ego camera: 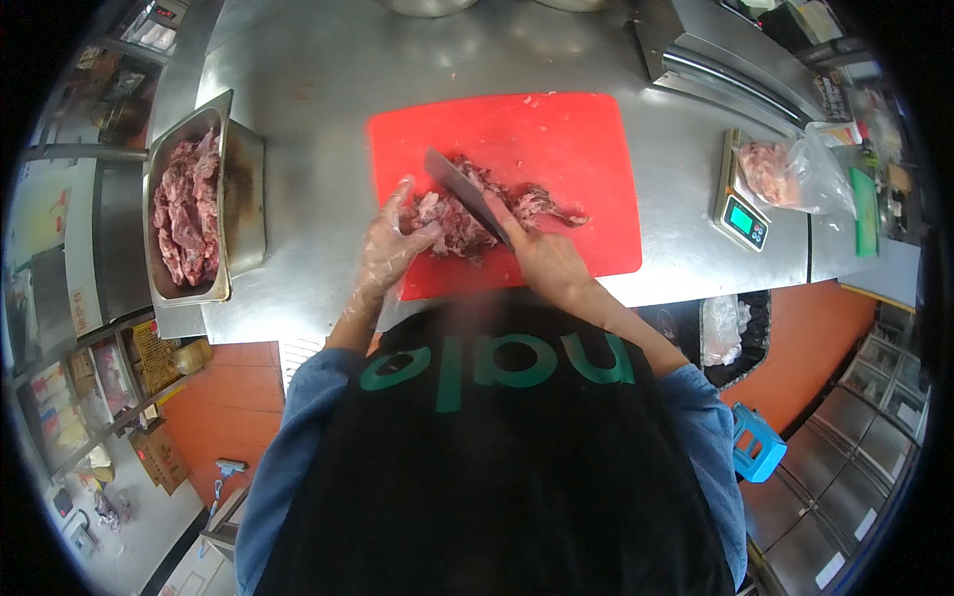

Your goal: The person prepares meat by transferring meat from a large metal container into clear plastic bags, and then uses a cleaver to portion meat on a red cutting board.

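A pile of chopped dark-red meat (455, 225) lies on a red cutting board (589, 149). My right hand (550, 261) grips a cleaver (466, 192), its handle hidden in the fist. Its blade runs diagonally up and left over the meat, one finger laid along it; whether the edge touches the board cannot be seen. In a clear plastic glove, my left hand (387, 242) is at the pile's left edge, thumb and fingers spread around that side. Another piece of meat (540, 205) extends right of the blade.
Left on the steel worktable (313, 171) stands a deep metal pan (246, 194) of raw meat. To the right, a digital scale (741, 223) bears a bag of pale meat (771, 175). A lined bin (753, 335) sits below the front edge, near a blue stool (759, 443).
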### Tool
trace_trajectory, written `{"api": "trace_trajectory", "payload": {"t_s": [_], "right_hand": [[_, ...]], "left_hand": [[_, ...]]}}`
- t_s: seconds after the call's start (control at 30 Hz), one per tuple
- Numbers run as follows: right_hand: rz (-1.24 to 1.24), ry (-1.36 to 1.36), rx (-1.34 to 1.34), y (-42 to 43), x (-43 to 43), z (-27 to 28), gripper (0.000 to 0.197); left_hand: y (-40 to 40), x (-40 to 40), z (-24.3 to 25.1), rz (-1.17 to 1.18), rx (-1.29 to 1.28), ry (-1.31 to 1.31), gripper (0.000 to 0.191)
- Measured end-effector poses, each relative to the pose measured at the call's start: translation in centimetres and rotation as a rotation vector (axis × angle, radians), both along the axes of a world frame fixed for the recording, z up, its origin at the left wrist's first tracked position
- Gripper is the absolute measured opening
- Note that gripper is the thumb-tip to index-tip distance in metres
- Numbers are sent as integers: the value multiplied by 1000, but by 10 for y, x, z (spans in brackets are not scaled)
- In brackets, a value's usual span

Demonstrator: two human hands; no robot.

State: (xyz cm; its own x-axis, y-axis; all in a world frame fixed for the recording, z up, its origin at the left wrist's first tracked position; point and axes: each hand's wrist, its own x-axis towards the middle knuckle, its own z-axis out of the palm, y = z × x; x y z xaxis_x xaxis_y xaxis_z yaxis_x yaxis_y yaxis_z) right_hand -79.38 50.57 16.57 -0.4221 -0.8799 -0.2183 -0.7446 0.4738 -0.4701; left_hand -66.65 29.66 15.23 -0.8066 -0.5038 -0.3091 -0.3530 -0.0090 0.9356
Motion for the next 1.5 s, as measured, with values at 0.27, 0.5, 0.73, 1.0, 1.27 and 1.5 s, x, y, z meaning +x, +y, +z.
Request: {"api": "trace_trajectory", "payload": {"t_s": [0.27, 0.5, 0.73, 1.0, 1.27, 1.5], "right_hand": [[-133, -48, -80, 39, 14, 10, 76], [-112, 31, -210, 24, 32, 1, 54], [-137, 55, -132, 25, 39, -1, 69], [-151, 96, -288, 22, 42, -7, 73], [-140, 54, -242, 20, 43, -2, 71], [-159, 84, -284, 26, 40, -7, 67]], "left_hand": [[-13, 30, -17, 412, 33, -33, 45], [-7, -8, 4, 237, -520, -76, 28], [-44, -21, -21, -298, -109, -143, 15], [-36, -4, -11, -371, -511, -96, 31], [-38, 8, -26, -268, -514, -44, 36], [-41, -4, -16, -449, -670, 10, 38]]}}
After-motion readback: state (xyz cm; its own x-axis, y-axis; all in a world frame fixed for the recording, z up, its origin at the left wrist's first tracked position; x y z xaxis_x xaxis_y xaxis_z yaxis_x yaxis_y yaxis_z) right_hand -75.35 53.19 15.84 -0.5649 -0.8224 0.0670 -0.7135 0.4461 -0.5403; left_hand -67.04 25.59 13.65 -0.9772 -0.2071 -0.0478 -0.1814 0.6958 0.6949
